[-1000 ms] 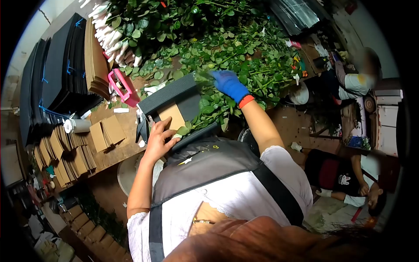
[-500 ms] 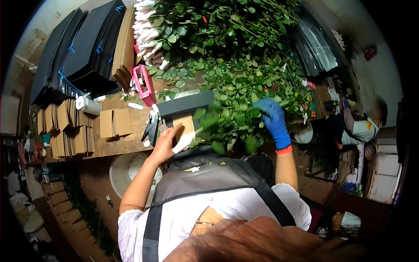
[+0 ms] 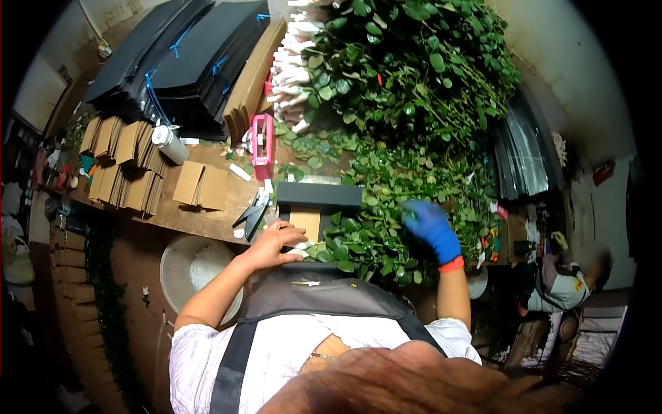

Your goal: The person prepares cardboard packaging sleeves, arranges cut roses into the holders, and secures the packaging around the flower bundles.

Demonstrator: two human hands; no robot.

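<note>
Bare fingers stretched out, my left hand point(image 3: 274, 245) lies at the near left of a dark ribbed frame point(image 3: 318, 194), which has a brown cardboard piece point(image 3: 305, 222) inside. It touches a white wrapped end point(image 3: 301, 251), partly hidden under the fingers, beside green leafy stems point(image 3: 338, 248). The stems reach from there to the right. In a blue glove with an orange cuff, my right hand point(image 3: 433, 229) is over loose leaves on the table's right. Motion blur smears its fingers, so their grip cannot be made out.
A large pile of leafy stems point(image 3: 414, 69) with white wrapped ends fills the back. Black shears point(image 3: 252, 215), a pink holder point(image 3: 263, 148), folded cardboard point(image 3: 200, 186) and a white bottle point(image 3: 169, 145) lie leftward. A white bucket point(image 3: 169, 276) stands below; a co-worker point(image 3: 565, 283) is at right.
The view has shifted, so the table sits lower and further right. The leafy stems have come down flatter beside the frame. My left fingers have flattened over the white end.
</note>
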